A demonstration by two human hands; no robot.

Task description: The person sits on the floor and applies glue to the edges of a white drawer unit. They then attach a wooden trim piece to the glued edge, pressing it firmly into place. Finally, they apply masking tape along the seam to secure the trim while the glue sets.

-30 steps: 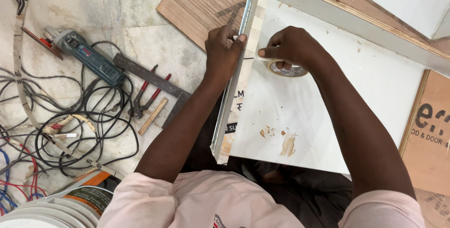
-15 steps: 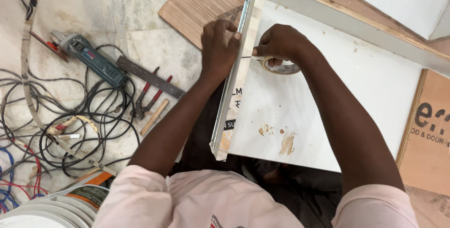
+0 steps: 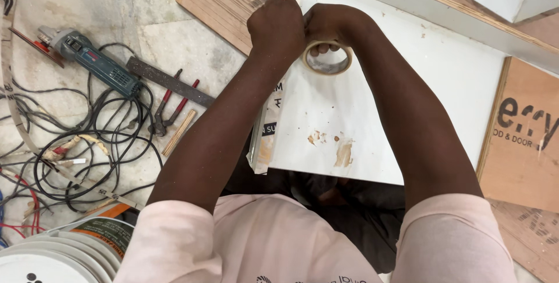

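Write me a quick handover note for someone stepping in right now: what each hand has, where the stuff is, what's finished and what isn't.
Left hand: closed at the left edge of the white board, thumb side against the right hand.
Right hand: fingers through the roll of tape, held just above the board.
Tools: the grinder, pliers and cables lie on the floor to the left, untouched.
Done: whether any tape is already on the edge is hidden by the hands.
Left: probably taping the rest of that edge.

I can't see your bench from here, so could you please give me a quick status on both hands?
Left hand and right hand together at the white panel's top edge. Tape roll in the right hand's grip. Nothing in the way.
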